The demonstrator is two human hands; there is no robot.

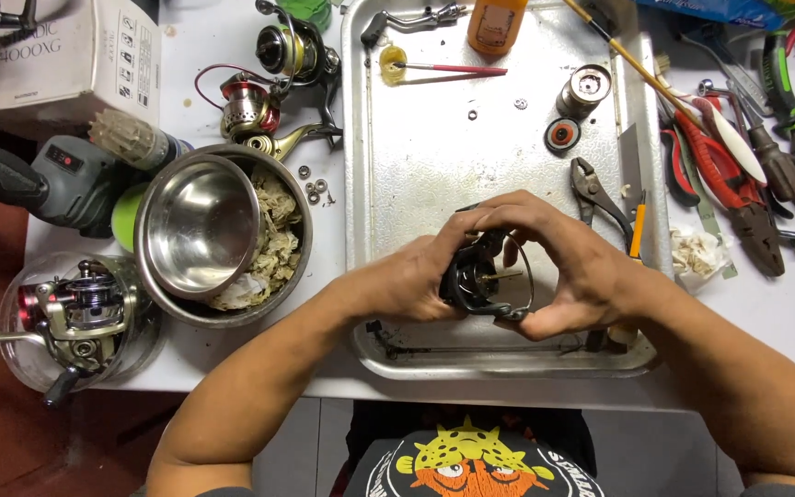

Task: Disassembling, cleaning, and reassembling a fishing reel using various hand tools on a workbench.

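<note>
Jar: clear round jar (pixel 11 317) at the far left edge of the table, a red-and-silver reel inside it.
Bowls: small steel bowl (pixel 197 224) nested in a larger bowl (pixel 232 313) with crumpled wipes (pixel 278 235); well left of the hands.
Spare reels: two reels (pixel 273 87) lie behind the bowls, beside the tray's left wall.
Tray: steel tray (pixel 416 138) runs up the middle of the table; the hands hover over its near end.
Left hand: left hand (pixel 420 276) is curled on the left side of the black reel body, thumb on top, fingers closed around it.
Reel body: black reel body (pixel 473 276) is held between both hands, just above the tray floor, with a thin brass shaft (pixel 506 274) pointing right, towards the right palm. The wire bail loops below and right.
Right hand: right hand (pixel 581 271) cups the reel from the right, fingers arched over the top and touching the left fingertips; it grips the reel too.
Nearer hand: both touch it; the shaft end faces the right hand.
Pliers: slip-joint pliers (pixel 600 198) lie on the tray just behind the right hand.
Tools: red-handled pliers (pixel 738 198) and other tools are spread at the right, off the tray.
</note>
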